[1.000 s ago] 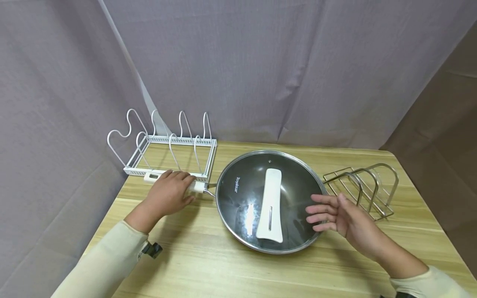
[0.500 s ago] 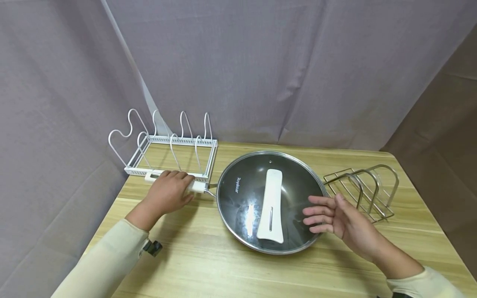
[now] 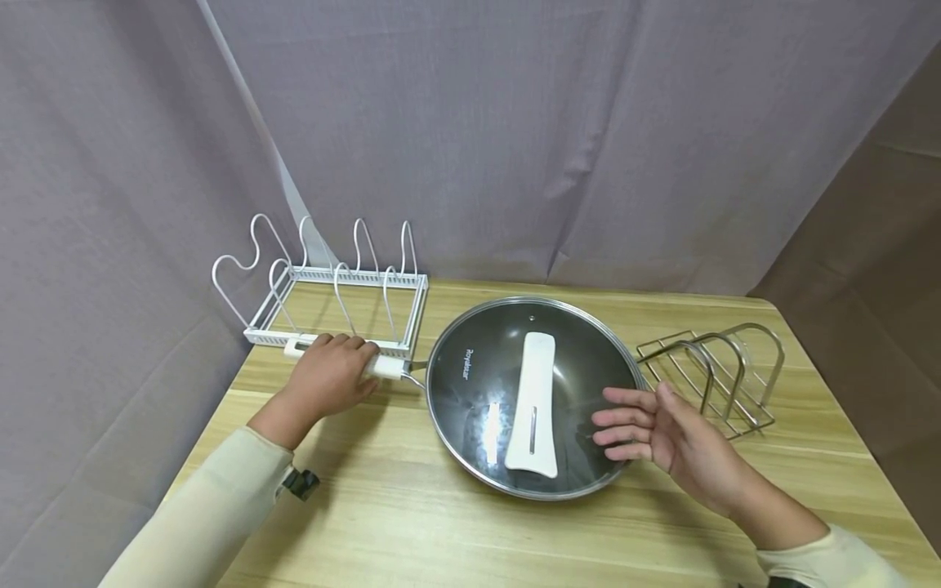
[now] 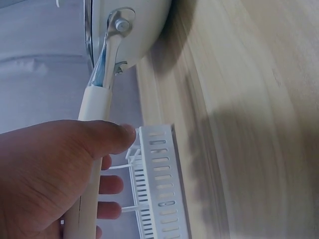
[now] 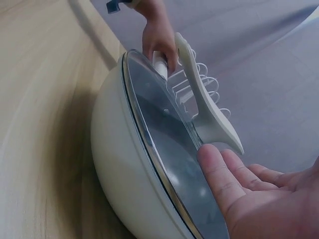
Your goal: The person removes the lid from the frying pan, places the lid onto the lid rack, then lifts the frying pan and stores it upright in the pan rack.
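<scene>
Steadying the lidded wok (image 5: 112, 149) looks like the step in hand, if you ask me. Left hand (image 3: 327, 371) is wrapped round the wok's long white handle (image 3: 391, 367), thumb along one side and fingers curled round the other, so that's a proper hold. Right hand (image 3: 662, 429) has nothing in it: palm and fingers spread pretty loose and nearly straight over the lid's (image 3: 591, 359) right-hand side, near the tall white knob (image 3: 538, 367) but not gripping it. Can't tell if any fingertip actually brushes the glass. Wok looks to be sitting on the bench (image 3: 367, 506), mid-width and close to the far edge, handle pointing at the left edge and running just along the front of the white rack (image 3: 345, 278) in the far left corner. The wire rack (image 3: 711, 377) is over toward the right edge, just beside the wok. My take: shifting it from here calls for the right hand to support the far rim or the lid, cos a one-handed lift could tip the wok and slide the lid.
</scene>
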A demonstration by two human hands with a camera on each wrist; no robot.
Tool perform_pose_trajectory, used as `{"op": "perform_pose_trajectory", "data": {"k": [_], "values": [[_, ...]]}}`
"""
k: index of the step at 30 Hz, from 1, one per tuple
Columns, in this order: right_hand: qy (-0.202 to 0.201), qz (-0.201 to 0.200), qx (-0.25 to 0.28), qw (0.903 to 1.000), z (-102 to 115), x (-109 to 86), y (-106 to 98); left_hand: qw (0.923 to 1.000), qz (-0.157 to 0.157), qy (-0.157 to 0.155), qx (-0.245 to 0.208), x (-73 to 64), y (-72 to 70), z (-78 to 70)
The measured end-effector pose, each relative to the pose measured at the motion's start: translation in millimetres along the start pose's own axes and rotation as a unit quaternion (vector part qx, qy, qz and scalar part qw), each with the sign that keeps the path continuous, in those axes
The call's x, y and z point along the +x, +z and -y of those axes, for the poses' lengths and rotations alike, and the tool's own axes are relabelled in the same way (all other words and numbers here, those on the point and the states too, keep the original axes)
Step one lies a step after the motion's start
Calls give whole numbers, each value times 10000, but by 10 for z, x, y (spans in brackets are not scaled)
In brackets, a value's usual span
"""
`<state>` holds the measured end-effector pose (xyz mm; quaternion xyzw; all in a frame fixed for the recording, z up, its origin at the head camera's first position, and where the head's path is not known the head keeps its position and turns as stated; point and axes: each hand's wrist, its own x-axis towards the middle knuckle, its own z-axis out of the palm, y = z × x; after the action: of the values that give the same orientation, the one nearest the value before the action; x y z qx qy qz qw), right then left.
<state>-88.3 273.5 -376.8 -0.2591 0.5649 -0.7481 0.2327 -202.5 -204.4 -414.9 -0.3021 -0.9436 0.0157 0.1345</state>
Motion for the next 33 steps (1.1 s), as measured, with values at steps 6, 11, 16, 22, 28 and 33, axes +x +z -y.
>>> {"op": "perform_pose_trajectory", "data": {"k": [6, 11, 16, 22, 28, 33], "values": [[-40, 86, 304, 9995, -2, 20, 10, 10000, 32, -25, 80, 23, 18, 18], [-13, 139, 421, 9990, -33, 35, 5, 10000, 13, -35, 91, 35, 51, 50], [6, 173, 499, 9986, -53, 46, 9, 9999, 16, -51, 99, 40, 57, 75], [22, 185, 653, 9977, -56, 73, 32, 9998, -44, -47, 163, 56, 57, 89], [10, 247, 743, 9969, -62, 95, 49, 9997, -4, -99, 201, 62, 67, 103], [-4, 297, 733, 9969, -70, 110, 58, 9997, 24, -121, 198, 73, 69, 117]]}}
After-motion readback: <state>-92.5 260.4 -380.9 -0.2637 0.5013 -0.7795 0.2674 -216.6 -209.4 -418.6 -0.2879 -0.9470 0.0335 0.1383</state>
